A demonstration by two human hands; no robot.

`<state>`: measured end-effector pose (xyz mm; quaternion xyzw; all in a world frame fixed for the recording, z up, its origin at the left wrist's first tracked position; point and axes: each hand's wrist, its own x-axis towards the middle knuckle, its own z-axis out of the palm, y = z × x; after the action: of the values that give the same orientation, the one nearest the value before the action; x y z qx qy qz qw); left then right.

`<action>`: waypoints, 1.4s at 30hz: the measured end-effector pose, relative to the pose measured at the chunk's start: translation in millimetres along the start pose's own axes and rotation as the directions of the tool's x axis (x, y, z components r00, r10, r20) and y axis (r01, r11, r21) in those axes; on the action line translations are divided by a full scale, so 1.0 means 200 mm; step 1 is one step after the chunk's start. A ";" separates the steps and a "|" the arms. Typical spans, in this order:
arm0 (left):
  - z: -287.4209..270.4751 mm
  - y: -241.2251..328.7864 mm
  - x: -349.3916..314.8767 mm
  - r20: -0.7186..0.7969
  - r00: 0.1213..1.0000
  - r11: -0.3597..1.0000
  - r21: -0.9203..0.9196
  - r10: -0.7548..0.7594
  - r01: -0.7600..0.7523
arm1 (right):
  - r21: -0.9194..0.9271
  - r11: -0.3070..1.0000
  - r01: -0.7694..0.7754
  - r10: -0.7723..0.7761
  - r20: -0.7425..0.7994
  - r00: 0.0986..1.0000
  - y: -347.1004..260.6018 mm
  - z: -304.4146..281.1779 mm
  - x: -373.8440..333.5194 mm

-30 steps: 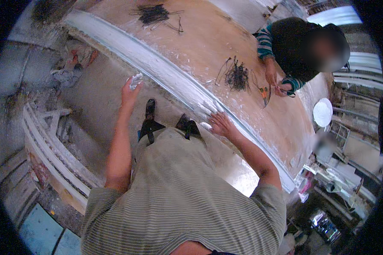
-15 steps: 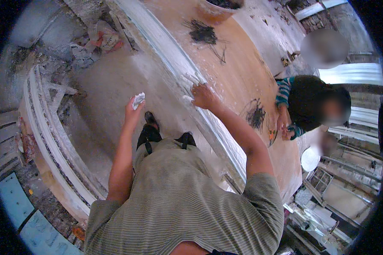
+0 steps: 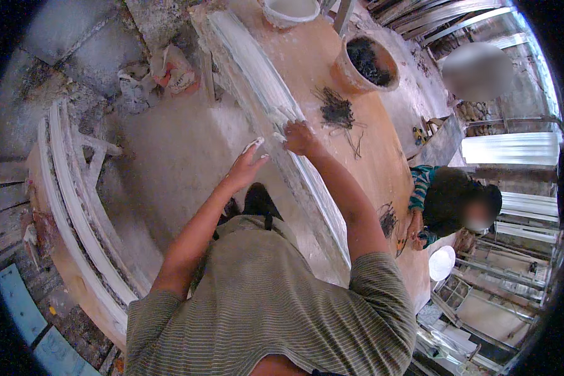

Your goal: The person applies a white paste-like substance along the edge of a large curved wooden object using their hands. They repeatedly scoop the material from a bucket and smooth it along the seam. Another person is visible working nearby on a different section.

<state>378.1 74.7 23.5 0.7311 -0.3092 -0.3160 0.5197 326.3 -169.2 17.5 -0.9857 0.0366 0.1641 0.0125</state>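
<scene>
My left hand (image 3: pixel 245 168) is in the air just left of a long white trough-like moulding (image 3: pixel 263 76), thumb apart from the fingers. White paste coats its fingertips, and no separate lump shows in it. My right hand (image 3: pixel 301 139) rests on the moulding, fingers spread and smeared with wet white paste. The moulding runs along the near edge of a tan tabletop (image 3: pixel 376 150). Just beyond my right hand lies a bundle of dark fibres (image 3: pixel 336 111) on the table.
An orange-brown bucket (image 3: pixel 351 69) with dark contents and a white basin (image 3: pixel 288 14) stand at the table's far end. A co-worker (image 3: pixel 448 197) works at the right edge, near a second dark fibre bundle (image 3: pixel 388 219). Curved white mouldings (image 3: pixel 84 232) lie at my left.
My left hand has moved right and up toward the moulding; the white lump it showed is no longer visible. My right hand stays on the moulding. The view has shifted, bringing the bucket into sight.
</scene>
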 end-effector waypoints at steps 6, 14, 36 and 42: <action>-0.25 0.09 0.42 0.021 1.000 0.998 -0.058 -0.018 0.019 | -0.071 0.991 0.110 -0.116 -0.091 0.989 0.09 -0.14 0.48; -0.90 -0.05 0.95 -0.066 0.971 0.974 -0.001 -0.228 0.228 | -0.054 0.980 0.191 -0.199 -0.239 0.951 0.11 -0.37 1.50; -2.14 -0.32 2.35 -0.183 0.803 0.822 -0.172 -0.568 0.542 | 0.992 0.101 -0.080 0.813 -0.036 0.582 0.23 -0.98 2.47; -2.30 0.01 2.76 -0.004 0.793 0.793 -0.037 -0.609 0.608 | 0.979 0.111 -0.169 0.918 -0.036 0.395 0.12 -0.76 2.75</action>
<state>1074.6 -96.4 67.7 0.7852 -0.0481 -0.4656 0.4054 893.2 -235.6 -17.3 -0.6808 0.5241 -0.2611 0.4400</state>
